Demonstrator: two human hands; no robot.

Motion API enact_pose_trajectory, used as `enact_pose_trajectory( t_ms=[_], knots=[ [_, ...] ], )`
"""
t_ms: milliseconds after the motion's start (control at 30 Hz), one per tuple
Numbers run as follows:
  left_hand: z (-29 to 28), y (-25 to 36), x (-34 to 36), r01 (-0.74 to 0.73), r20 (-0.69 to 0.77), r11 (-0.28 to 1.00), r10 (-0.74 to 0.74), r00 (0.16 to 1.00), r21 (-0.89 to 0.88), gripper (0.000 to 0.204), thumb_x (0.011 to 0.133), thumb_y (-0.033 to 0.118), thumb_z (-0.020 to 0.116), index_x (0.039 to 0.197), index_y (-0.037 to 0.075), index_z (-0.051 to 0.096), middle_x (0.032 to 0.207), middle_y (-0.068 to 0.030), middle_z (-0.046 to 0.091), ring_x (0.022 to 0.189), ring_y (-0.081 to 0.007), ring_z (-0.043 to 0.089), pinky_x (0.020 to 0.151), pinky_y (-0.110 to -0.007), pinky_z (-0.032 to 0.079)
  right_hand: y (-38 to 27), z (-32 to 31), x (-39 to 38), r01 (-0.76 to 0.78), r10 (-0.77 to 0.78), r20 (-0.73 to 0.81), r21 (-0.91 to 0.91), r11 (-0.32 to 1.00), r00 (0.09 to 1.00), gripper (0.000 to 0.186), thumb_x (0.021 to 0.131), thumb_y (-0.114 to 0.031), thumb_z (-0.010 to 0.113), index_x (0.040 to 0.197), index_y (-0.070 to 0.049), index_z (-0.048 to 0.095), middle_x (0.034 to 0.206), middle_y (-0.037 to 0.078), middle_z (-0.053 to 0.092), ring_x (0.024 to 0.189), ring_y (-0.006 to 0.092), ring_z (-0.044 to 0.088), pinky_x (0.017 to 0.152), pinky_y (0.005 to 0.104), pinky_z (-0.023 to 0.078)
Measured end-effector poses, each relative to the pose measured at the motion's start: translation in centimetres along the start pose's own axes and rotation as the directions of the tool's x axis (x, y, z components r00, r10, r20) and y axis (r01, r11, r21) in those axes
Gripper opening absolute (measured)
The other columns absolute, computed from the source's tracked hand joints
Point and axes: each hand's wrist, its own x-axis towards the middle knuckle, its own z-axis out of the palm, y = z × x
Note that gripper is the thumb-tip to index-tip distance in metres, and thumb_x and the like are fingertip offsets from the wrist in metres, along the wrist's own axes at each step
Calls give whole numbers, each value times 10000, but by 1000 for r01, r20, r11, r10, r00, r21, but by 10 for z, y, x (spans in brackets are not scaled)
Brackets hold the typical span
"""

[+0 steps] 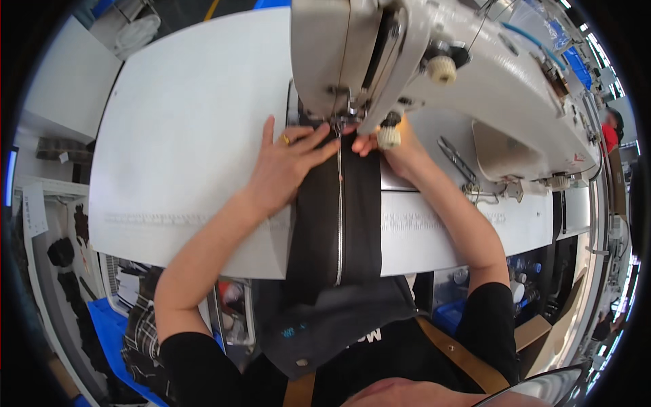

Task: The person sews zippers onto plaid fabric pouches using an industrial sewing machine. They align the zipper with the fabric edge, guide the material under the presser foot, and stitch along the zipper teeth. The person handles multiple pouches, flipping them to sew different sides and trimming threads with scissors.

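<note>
A long piece of black fabric (315, 224) with a metal zipper (340, 217) down its middle lies under the sewing machine's presser foot (349, 117) and runs to the table's near edge. My left hand (288, 159) rests on the fabric's left side, its fingers stretched out and its fingertips beside the zipper, close to the foot. A yellow ring (285, 139) is on one finger. On the other side, my right hand (400, 152) has its fingers curled at the fabric's right edge near the foot. Machine knobs partly hide that hand.
The sewing machine (488, 74) arches over the right of the white table (183, 142). Metal thread snips (458, 159) lie beneath its arm. A ruler scale (420, 220) runs along the table's near side. Below stand a blue bin (447, 312) with bottles and a basket (234, 312).
</note>
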Motion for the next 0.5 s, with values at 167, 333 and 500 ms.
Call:
enact_pose_trajectory(
  t_ms=[167,333,500],
  knots=[
    [4,0,0,-12,-73,1000,11,997,-6,448,771,297,661,1207,215,595,1293,-14,538,1113,-219,503,1041,-610,153,2,-11,-4,-55,52,57,55,997,997,255,894,-209,554,1030,7,553,842,117,628,649,166,619,591,258,514],
    [4,0,-2,-4,-57,1000,4,998,-10,612,651,142,711,1237,222,555,1309,-14,519,1133,-229,497,1049,-611,156,-3,-7,-8,-47,62,31,-349,936,998,298,908,-218,527,1059,28,600,837,101,632,647,150,598,595,247,493],
    [4,-1,0,-14,-46,1000,13,999,-4,618,647,131,717,1236,225,557,1311,-11,518,1137,-229,495,1049,-610,157,3,-14,-4,-107,105,35,53,993,994,305,884,-209,572,1022,59,618,792,107,643,623,122,585,582,222,474]
  ],
)
